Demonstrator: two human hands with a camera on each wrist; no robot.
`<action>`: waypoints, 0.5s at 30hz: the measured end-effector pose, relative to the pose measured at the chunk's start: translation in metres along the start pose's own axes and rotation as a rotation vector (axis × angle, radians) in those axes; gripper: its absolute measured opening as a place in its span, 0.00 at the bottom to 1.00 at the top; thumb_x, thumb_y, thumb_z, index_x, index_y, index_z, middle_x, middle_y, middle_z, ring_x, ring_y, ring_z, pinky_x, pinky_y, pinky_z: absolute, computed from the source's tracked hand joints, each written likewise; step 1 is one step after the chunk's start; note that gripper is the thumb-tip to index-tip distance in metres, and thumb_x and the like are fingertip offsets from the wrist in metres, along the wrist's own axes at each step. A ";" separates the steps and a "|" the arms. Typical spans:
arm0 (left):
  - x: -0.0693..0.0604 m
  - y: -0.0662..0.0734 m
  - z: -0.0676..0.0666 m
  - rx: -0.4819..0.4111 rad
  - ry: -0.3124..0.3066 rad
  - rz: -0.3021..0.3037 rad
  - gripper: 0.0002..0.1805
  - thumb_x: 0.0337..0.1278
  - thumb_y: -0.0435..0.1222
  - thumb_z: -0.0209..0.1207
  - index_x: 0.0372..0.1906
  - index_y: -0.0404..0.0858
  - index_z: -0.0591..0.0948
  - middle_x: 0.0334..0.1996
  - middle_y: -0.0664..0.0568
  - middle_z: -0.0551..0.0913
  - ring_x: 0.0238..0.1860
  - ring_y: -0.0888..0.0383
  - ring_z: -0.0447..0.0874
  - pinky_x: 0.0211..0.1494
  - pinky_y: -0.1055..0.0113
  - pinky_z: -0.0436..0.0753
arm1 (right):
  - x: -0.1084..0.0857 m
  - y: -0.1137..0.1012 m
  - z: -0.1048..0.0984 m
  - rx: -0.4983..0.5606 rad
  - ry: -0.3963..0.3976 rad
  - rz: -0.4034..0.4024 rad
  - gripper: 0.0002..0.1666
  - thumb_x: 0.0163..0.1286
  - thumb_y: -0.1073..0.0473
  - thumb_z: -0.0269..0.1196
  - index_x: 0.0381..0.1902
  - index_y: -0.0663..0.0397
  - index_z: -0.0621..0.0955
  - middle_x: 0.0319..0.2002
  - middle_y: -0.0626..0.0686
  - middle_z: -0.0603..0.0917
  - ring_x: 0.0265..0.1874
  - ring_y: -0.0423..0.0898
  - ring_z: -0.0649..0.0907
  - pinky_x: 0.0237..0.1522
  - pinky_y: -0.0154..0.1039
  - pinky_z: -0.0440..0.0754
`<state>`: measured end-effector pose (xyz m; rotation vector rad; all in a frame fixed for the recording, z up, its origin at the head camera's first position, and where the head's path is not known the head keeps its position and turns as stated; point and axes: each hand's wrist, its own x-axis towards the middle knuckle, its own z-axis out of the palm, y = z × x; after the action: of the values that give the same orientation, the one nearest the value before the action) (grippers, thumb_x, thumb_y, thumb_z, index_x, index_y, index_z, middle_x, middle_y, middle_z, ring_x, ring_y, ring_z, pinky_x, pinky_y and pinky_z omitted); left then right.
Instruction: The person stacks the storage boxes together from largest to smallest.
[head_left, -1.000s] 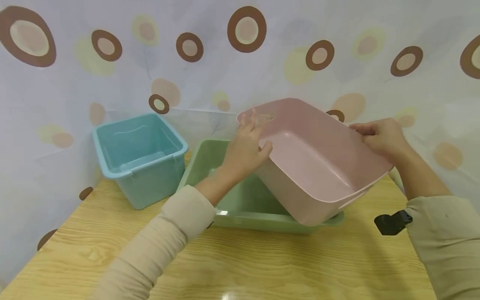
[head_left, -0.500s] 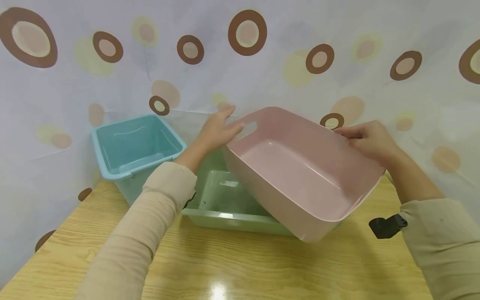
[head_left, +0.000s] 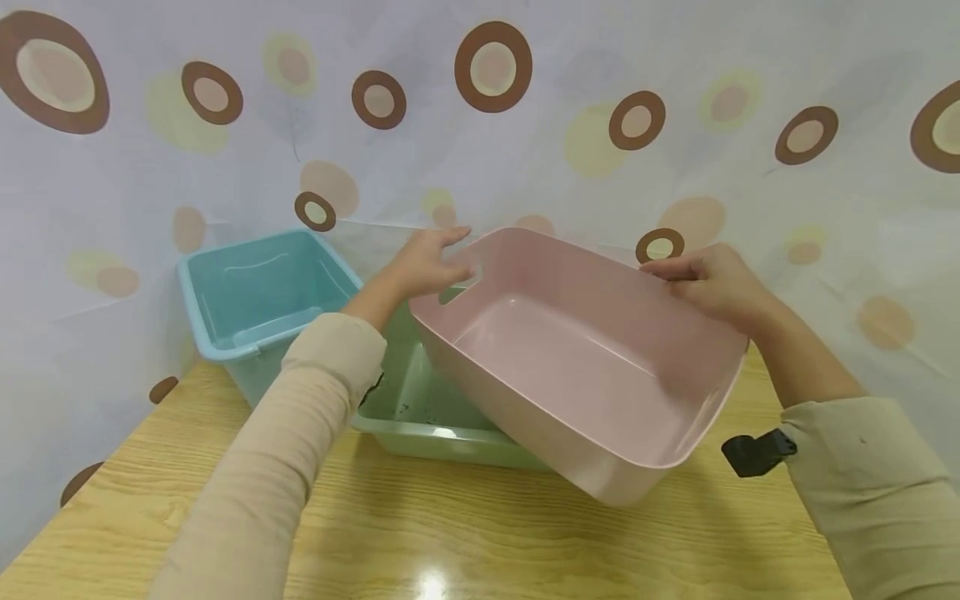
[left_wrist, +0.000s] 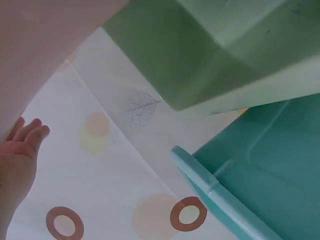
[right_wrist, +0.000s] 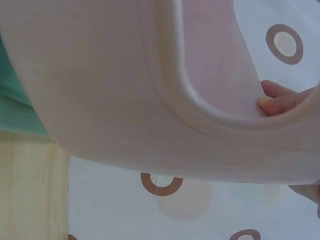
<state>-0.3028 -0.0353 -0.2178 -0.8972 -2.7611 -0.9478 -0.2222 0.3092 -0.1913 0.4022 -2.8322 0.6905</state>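
A pink plastic bin [head_left: 562, 358] with handle cutouts tilts above a green bin [head_left: 465, 446], its inside facing me. My right hand [head_left: 712, 287] pinches the far rim toward its right end; in the right wrist view its fingertips [right_wrist: 280, 102] show past the cutout. At the left end of the pink bin, beside the other cutout, my left hand [head_left: 427, 265] has its thumb and fingers extended. In the left wrist view, those fingers [left_wrist: 35, 135] lie close to the pink wall [left_wrist: 45, 45]; whether they touch it I cannot tell.
A light blue bin [head_left: 262, 287] stands at the left, close against the green one. The wooden table [head_left: 450, 533] runs in front of them. A sheet [head_left: 420, 175] with brown rings hangs behind. A black device [head_left: 757, 452] sits at my right cuff.
The pink bin has shifted left and toward me, my right hand travelling with it. My left hand has left its inner left side and moved left, to beside the end cutout.
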 end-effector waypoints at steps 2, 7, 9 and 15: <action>0.001 0.000 0.001 0.014 -0.018 0.017 0.34 0.57 0.38 0.56 0.68 0.32 0.60 0.69 0.41 0.62 0.68 0.48 0.63 0.69 0.58 0.65 | 0.001 -0.001 0.000 0.016 -0.016 0.005 0.21 0.61 0.69 0.54 0.52 0.57 0.80 0.49 0.63 0.82 0.32 0.19 0.71 0.32 0.23 0.70; 0.003 0.000 0.002 0.057 -0.029 0.064 0.31 0.55 0.31 0.55 0.66 0.29 0.63 0.66 0.39 0.66 0.68 0.48 0.62 0.69 0.59 0.64 | 0.003 -0.003 0.001 0.041 -0.034 0.005 0.21 0.61 0.70 0.54 0.52 0.58 0.80 0.49 0.62 0.82 0.32 0.18 0.72 0.32 0.22 0.71; 0.004 -0.002 0.002 0.076 -0.039 0.080 0.31 0.55 0.29 0.54 0.66 0.29 0.63 0.65 0.39 0.66 0.60 0.49 0.73 0.66 0.61 0.68 | 0.003 -0.004 0.000 0.048 -0.042 -0.001 0.21 0.61 0.70 0.54 0.52 0.58 0.80 0.49 0.63 0.82 0.32 0.18 0.72 0.32 0.21 0.71; 0.002 -0.002 -0.001 0.151 -0.093 0.088 0.33 0.52 0.23 0.48 0.67 0.31 0.62 0.64 0.40 0.68 0.25 0.56 0.62 0.35 0.67 0.68 | 0.005 -0.006 0.001 0.061 -0.065 -0.013 0.21 0.61 0.71 0.54 0.52 0.60 0.80 0.51 0.63 0.80 0.33 0.18 0.73 0.33 0.21 0.72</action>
<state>-0.3061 -0.0363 -0.2173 -1.0521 -2.7969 -0.6903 -0.2247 0.3031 -0.1882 0.4612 -2.8722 0.7769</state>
